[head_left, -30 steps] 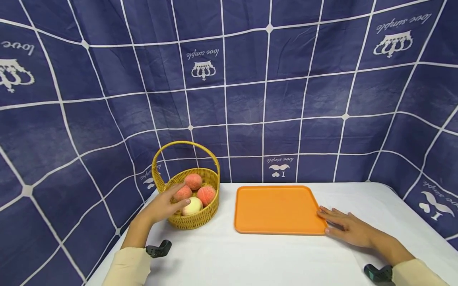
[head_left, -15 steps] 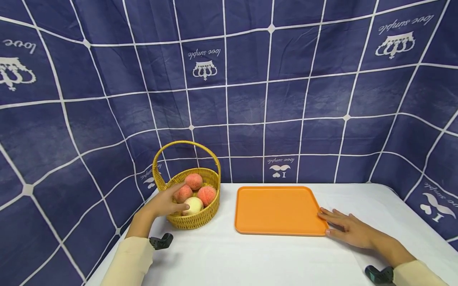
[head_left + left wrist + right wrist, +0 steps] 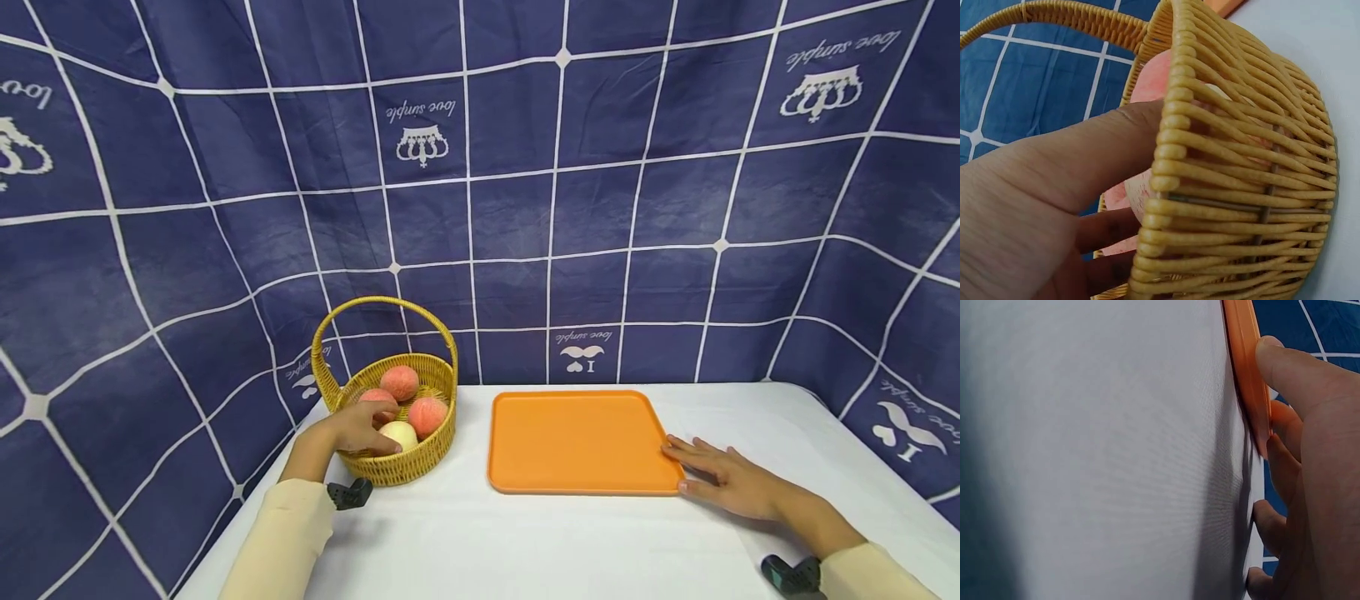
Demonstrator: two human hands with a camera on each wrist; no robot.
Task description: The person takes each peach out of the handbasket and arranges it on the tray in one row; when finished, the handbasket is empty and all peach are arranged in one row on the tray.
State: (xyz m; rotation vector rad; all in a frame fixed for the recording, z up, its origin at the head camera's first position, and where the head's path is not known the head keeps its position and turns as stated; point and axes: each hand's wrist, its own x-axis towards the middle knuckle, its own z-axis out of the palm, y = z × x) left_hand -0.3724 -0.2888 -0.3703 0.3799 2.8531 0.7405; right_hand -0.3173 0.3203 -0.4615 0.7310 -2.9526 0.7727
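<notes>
My left hand (image 3: 348, 429) reaches over the near left rim of a wicker basket (image 3: 420, 462). Its thumb and fingers curl around a pale cream peach (image 3: 398, 433) low in the basket. The wicker hides most of that grip in the left wrist view, where the thumb (image 3: 1116, 137) dips inside the rim. Three pinkish-red peaches, one at the back (image 3: 400, 382), lie around it. My right hand (image 3: 738, 483) rests with spread fingers at the right edge of an orange tray (image 3: 585, 442). In the right wrist view, its thumb (image 3: 1279, 359) touches the tray rim.
The basket's tall arched handle (image 3: 382, 300) rises above the peaches. A white cloth (image 3: 525, 542) covers the table beneath basket and tray. Behind and to both sides hangs a blue curtain (image 3: 510, 217) with white grid lines.
My left hand has moved right and down into the basket, its fingers drawing in around the pale peach. The right hand stays at the tray edge.
</notes>
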